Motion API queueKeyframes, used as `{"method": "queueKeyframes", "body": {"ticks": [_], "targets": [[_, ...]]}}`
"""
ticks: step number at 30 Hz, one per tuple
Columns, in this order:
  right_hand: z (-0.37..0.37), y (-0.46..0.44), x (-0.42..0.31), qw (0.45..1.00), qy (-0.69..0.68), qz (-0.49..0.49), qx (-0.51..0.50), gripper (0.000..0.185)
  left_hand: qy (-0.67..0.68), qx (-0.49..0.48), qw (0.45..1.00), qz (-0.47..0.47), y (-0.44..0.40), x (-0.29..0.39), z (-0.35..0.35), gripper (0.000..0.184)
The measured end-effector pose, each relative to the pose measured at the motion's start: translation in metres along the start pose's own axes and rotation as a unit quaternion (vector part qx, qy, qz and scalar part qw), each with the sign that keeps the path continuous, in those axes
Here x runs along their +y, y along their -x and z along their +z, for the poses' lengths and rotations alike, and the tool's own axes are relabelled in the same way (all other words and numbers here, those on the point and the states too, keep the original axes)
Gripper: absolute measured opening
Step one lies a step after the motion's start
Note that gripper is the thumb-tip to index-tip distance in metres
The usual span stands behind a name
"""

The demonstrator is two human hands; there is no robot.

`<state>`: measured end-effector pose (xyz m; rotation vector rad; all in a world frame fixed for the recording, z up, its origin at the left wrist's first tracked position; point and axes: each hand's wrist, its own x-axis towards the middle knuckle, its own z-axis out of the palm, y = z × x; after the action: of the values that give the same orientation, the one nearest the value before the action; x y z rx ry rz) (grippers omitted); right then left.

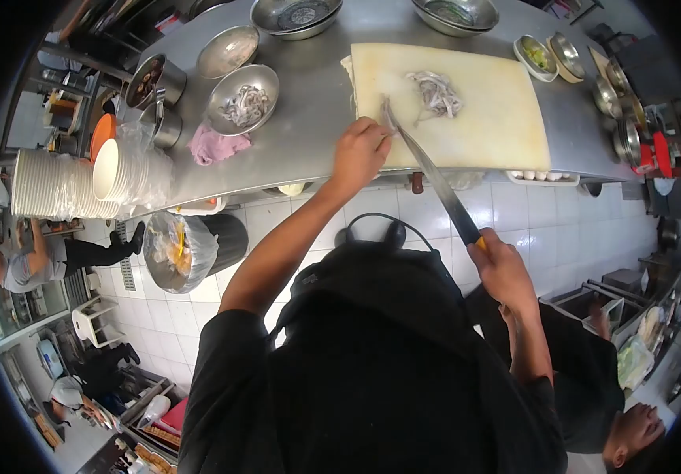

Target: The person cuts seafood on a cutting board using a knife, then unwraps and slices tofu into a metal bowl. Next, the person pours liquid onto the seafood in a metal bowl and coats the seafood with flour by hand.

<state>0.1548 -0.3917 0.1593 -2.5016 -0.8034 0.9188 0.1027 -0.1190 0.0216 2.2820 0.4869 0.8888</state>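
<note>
My right hand [500, 265] is wrapped round the yellow-and-black handle of a long knife [439, 183]. Its blade slants up and left over the front of a pale cutting board [506, 103]. At the board's left front, the fingers of my left hand [362, 154] are pinched on a thin greyish piece of squid [388, 110], right beside the knife's tip. A small heap of cut squid [437, 95] lies farther back on the board. More squid pieces [245, 107] are in a steel bowl [220, 93] to the left.
A pink cloth [218, 147], more steel bowls [228, 52] and stacked white containers [64, 183] stand on the steel counter [309, 103]. Below is a lined bin [178, 253]. A co-worker in black [585, 371] is close on my right; other people are at left.
</note>
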Motion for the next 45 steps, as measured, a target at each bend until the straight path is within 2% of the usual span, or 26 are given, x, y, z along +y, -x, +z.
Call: {"method": "queueKeyframes", "body": {"ticks": [4, 7, 13, 19, 22, 29, 31, 32, 34, 37, 40, 43, 45], "targets": [[0.001, -0.004, -0.002, 1.000, 0.012, -0.015, 0.000, 0.020, 0.008, 0.039, 0.998, 0.047, -0.006, -0.004, 0.011, 0.006], [0.002, -0.007, -0.002, 1.000, 0.024, -0.015, 0.001, 0.021, -0.004, 0.001, 0.999, 0.051, -0.007, -0.007, 0.015, 0.009], [-0.002, -0.018, -0.015, 0.997, 0.070, -0.041, -0.009, 0.019, 0.027, 0.018, 0.997, 0.066, -0.005, -0.012, 0.020, 0.009], [0.017, -0.055, 0.004, 0.989, 0.073, -0.126, 0.004, 0.018, 0.014, 0.022, 0.998, 0.056, -0.006, -0.010, 0.021, 0.007], [-0.001, -0.045, 0.011, 0.992, 0.064, -0.100, -0.039, 0.019, -0.007, 0.014, 0.998, 0.064, -0.004, -0.009, 0.022, 0.007], [-0.034, -0.014, 0.023, 0.990, 0.083, -0.012, -0.112, 0.021, -0.015, 0.026, 1.000, 0.000, -0.012, -0.023, 0.022, 0.010], [-0.053, -0.004, 0.022, 0.984, -0.026, 0.068, -0.161, 0.022, -0.013, 0.028, 0.998, -0.055, -0.013, -0.028, 0.017, 0.011], [-0.060, -0.001, 0.025, 0.973, -0.080, 0.109, -0.189, 0.023, -0.040, 0.042, 0.998, -0.012, -0.014, -0.015, 0.009, 0.012], [-0.057, -0.001, 0.044, 0.963, -0.165, 0.134, -0.167, 0.024, -0.091, 0.068, 0.991, 0.071, -0.018, 0.011, 0.002, 0.013], [-0.048, -0.016, 0.075, 0.927, -0.300, 0.152, -0.167, 0.025, -0.138, -0.069, 0.988, 0.027, -0.022, 0.022, 0.015, 0.015], [-0.029, -0.043, 0.102, 0.887, -0.394, 0.144, -0.191, 0.026, -0.141, -0.093, 0.985, -0.027, -0.045, 0.001, 0.038, 0.016], [-0.016, -0.067, 0.103, 0.864, -0.437, 0.124, -0.217, 0.027, -0.026, -0.027, 0.991, -0.131, -0.058, -0.014, 0.062, 0.016], [-0.009, -0.076, 0.086, 0.859, -0.453, 0.113, -0.210, 0.027, -0.006, -0.026, 0.993, -0.115, -0.060, -0.007, 0.072, 0.016]]}}
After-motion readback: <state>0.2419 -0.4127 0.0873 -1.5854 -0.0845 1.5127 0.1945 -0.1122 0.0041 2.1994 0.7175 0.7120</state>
